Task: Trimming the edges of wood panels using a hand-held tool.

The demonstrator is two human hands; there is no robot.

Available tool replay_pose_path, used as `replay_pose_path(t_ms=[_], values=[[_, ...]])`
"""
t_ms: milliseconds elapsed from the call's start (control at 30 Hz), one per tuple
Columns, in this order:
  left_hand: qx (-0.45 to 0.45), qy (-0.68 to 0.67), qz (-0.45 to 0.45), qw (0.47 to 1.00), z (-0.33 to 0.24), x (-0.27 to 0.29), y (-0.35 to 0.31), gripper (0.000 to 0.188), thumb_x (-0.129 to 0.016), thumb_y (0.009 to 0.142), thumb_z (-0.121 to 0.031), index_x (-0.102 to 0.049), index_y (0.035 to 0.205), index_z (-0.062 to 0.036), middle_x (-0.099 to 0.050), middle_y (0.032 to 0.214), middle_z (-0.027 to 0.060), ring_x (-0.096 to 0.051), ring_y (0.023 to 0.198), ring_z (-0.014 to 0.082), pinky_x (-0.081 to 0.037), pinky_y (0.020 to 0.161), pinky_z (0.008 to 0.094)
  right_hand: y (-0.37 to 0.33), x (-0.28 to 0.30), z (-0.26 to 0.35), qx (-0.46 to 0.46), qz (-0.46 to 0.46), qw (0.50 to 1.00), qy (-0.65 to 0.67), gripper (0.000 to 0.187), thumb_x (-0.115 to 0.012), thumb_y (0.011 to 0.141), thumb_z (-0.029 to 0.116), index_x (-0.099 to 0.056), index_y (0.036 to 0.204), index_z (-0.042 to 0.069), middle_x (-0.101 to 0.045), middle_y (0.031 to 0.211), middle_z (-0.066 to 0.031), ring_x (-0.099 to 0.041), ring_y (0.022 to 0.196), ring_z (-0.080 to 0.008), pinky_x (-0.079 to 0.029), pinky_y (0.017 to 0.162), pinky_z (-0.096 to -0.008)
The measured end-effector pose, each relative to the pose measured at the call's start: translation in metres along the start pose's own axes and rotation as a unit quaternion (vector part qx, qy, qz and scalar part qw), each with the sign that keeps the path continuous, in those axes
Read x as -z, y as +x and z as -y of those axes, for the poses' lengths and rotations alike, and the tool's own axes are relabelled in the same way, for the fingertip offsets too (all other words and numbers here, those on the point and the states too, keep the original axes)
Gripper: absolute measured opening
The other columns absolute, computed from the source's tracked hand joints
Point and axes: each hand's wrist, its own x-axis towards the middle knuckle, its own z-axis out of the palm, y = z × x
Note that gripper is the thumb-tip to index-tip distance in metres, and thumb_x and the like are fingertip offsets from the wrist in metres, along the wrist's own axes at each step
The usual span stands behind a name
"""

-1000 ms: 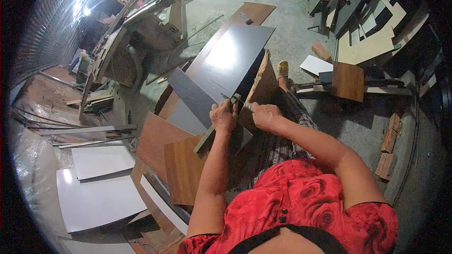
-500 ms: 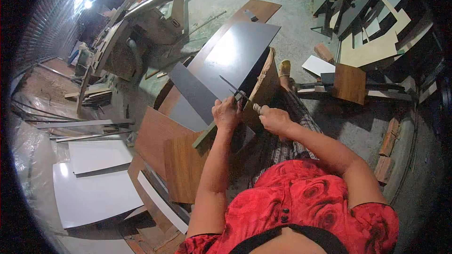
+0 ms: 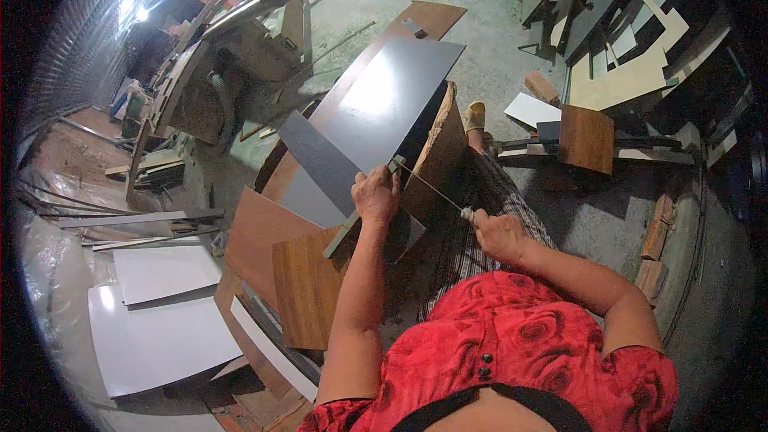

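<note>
My left hand (image 3: 376,194) is closed round a narrow greenish-grey strip of board (image 3: 342,238), whose far end shows just past my fingers. To its right, my right hand (image 3: 500,236) grips the pale handle of a long thin tool that looks like a file (image 3: 436,190). The file slants up and left from the handle, its tip meeting the far end of the strip. Beneath and beyond my left hand lie a dark grey panel (image 3: 316,162) and a large glossy grey panel (image 3: 400,88). A brown wood-grain board (image 3: 300,288) sits left of my left forearm.
White panels (image 3: 160,336) lie at the lower left. Off-cuts and a cream board (image 3: 624,84) are piled at the upper right, near a small brown board (image 3: 586,140). Bricks (image 3: 658,228) line the right side. A machine bench (image 3: 248,56) stands at the upper left.
My right hand has drawn the file back toward the lower right, so less of it reaches past the strip. My left hand stays on the strip. The view has shifted slightly.
</note>
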Motion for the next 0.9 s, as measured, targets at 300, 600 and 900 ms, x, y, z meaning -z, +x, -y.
replay_pose_path(t_ms=[300,600,900], values=[[0.007,-0.01,-0.003,1.0,-0.01,0.003,0.0,0.022,-0.057,0.079,-0.03,-0.055,0.078,-0.0078,-0.059,0.077,0.0092,-0.052,0.077,0.0309,-0.04,0.066,0.0429,0.082,0.004,0.019,0.013,-0.014,0.999,0.027,0.021,-0.042,0.08,0.011,-0.047,0.097,-0.001,-0.062,0.075,-0.0226,-0.063,0.071,-0.0378,-0.049,0.063,-0.0474],[0.014,-0.001,-0.01,1.0,-0.002,0.004,-0.002,0.02,-0.059,0.077,-0.028,-0.056,0.078,-0.0082,-0.059,0.078,0.0088,-0.052,0.076,0.0309,-0.041,0.066,0.0427,0.022,0.015,0.01,0.021,0.018,0.999,0.044,0.02,-0.043,0.081,0.011,-0.048,0.097,0.0,-0.061,0.075,-0.0228,-0.063,0.069,-0.0369,-0.05,0.062,-0.0461],[0.014,-0.022,-0.015,1.0,-0.008,0.003,-0.001,0.02,-0.059,0.077,-0.028,-0.057,0.081,-0.0086,-0.06,0.079,0.008,-0.052,0.079,0.0295,-0.041,0.069,0.0417,0.079,0.004,0.017,0.01,-0.009,1.0,0.013,0.021,-0.044,0.08,0.011,-0.048,0.097,-0.002,-0.061,0.075,-0.0243,-0.062,0.073,-0.0388,-0.048,0.062,-0.0473]])
